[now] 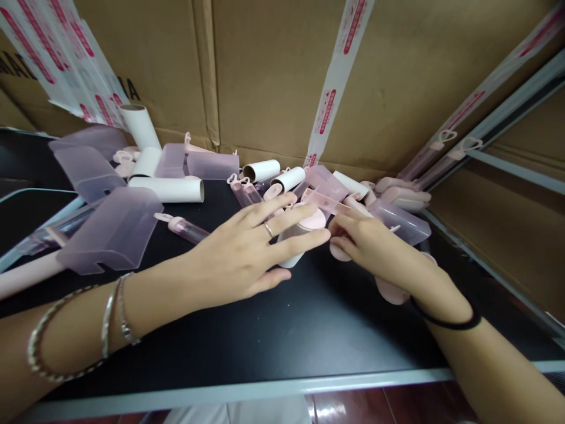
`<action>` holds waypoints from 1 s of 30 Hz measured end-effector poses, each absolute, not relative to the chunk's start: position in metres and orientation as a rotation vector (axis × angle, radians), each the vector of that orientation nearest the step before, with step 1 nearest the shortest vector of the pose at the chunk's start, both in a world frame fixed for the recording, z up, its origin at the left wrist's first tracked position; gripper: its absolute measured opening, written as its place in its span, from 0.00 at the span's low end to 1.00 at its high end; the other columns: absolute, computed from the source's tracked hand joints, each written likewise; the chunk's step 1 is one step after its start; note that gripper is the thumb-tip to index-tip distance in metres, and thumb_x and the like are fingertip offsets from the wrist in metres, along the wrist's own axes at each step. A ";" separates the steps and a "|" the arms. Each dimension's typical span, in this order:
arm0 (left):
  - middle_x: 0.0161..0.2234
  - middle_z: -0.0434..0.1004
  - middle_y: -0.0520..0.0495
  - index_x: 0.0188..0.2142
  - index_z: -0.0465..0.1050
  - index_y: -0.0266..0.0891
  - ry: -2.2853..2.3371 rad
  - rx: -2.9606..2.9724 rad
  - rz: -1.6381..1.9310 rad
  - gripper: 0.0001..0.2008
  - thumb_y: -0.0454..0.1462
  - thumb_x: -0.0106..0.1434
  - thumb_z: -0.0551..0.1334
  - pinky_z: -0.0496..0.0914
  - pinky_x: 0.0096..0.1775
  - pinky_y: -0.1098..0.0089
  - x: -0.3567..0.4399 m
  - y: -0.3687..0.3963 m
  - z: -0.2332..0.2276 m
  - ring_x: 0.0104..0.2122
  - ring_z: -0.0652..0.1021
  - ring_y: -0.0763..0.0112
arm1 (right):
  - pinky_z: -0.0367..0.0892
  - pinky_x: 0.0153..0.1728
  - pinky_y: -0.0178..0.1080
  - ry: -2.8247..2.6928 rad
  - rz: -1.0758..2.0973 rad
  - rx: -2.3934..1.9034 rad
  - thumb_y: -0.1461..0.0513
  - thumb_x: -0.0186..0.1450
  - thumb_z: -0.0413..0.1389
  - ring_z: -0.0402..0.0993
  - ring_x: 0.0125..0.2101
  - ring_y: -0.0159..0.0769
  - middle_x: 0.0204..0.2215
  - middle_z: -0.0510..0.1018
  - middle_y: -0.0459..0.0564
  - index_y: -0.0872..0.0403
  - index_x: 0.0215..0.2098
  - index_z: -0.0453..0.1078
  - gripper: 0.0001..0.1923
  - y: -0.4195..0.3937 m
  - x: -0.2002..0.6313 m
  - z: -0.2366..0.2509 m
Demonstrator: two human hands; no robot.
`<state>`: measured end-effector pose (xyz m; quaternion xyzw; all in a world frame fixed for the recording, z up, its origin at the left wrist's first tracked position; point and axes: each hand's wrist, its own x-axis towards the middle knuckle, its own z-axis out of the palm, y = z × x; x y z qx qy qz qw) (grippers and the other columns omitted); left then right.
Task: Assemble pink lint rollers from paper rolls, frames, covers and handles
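Note:
My left hand lies with fingers stretched over a white roll with a pink end cap on the black table. My right hand is right beside it, fingers curled on a pink piece at the roll's end. A pink handle part shows under my right wrist. A translucent lilac cover lies just behind my right hand. Whether the left fingers clasp the roll or only rest on it is unclear.
Loose white rolls, lilac plastic covers and pink handles litter the back and left of the table. Taped cardboard boxes wall the back and right. The metal table edge runs near me.

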<state>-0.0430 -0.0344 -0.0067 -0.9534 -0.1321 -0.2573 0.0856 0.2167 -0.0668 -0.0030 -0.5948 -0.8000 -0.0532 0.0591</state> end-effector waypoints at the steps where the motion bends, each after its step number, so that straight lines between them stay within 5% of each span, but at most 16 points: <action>1: 0.63 0.59 0.38 0.63 0.56 0.42 -0.408 -2.835 -0.773 0.26 0.36 0.67 0.58 0.59 0.65 0.50 -0.043 -0.034 -0.007 0.66 0.58 0.51 | 0.64 0.38 0.40 -2.382 -0.140 -1.781 0.67 0.63 0.49 0.72 0.36 0.40 0.38 0.76 0.54 0.55 0.36 0.70 0.08 -0.067 0.215 -0.002; 9: 0.47 0.70 0.48 0.45 0.65 0.42 -0.910 -3.083 -1.014 0.15 0.33 0.59 0.65 0.70 0.50 0.64 -0.056 -0.031 -0.003 0.47 0.74 0.65 | 0.65 0.35 0.40 -2.130 -0.230 -1.643 0.64 0.65 0.53 0.73 0.33 0.39 0.34 0.77 0.52 0.55 0.39 0.70 0.06 -0.067 0.213 -0.005; 16: 0.40 0.62 0.51 0.37 0.57 0.43 -0.998 -2.984 -1.391 0.17 0.35 0.57 0.67 0.67 0.40 0.67 -0.050 -0.033 -0.022 0.41 0.70 0.67 | 0.69 0.23 0.35 -1.674 0.104 -1.305 0.59 0.66 0.57 0.72 0.26 0.32 0.32 0.73 0.48 0.53 0.36 0.68 0.05 -0.076 0.188 -0.011; 21: 0.39 0.61 0.51 0.37 0.55 0.43 -1.005 -2.893 -1.582 0.18 0.34 0.57 0.67 0.67 0.42 0.66 -0.049 -0.036 -0.028 0.41 0.70 0.68 | 0.75 0.46 0.41 -1.715 0.348 -1.084 0.61 0.71 0.51 0.76 0.46 0.36 0.49 0.76 0.51 0.50 0.54 0.67 0.15 -0.085 0.175 -0.024; 25: 0.39 0.61 0.51 0.37 0.55 0.44 -1.133 -2.809 -1.732 0.19 0.35 0.56 0.68 0.67 0.43 0.64 -0.049 -0.035 -0.031 0.41 0.70 0.68 | 0.62 0.63 0.44 -1.756 0.567 -0.971 0.62 0.72 0.48 0.62 0.63 0.36 0.67 0.61 0.48 0.44 0.69 0.50 0.28 -0.092 0.173 -0.030; 30: 0.39 0.60 0.51 0.37 0.55 0.44 -1.086 -2.808 -1.860 0.20 0.36 0.55 0.68 0.67 0.44 0.62 -0.047 -0.037 -0.034 0.43 0.71 0.65 | 0.50 0.68 0.45 -1.929 0.564 -1.045 0.61 0.72 0.49 0.47 0.70 0.37 0.72 0.45 0.42 0.42 0.72 0.38 0.36 -0.096 0.172 -0.030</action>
